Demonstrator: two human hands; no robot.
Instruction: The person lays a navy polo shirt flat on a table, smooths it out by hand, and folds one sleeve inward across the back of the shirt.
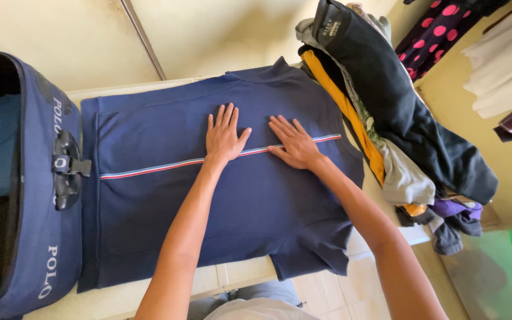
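A navy shirt [167, 195] is spread flat on the desk [241, 274], its long axis running left to right along a thin stripe [149, 169]. Both hands are laid open and flat on its middle, gripping nothing: the left hand [223, 136] just above the stripe, the right hand [294, 144] across it. A blue suitcase [42, 237] is seen at left, piled clothes [398, 112] at right.

this is looking like a room in a home: a heap of clothes [386, 118] is lying on a pale table [238, 275], a blue suitcase [37, 195] is standing open beside it, garments [445, 24] are hanging against a yellow wall [469, 112], and floor tiles [327, 293] are showing below.
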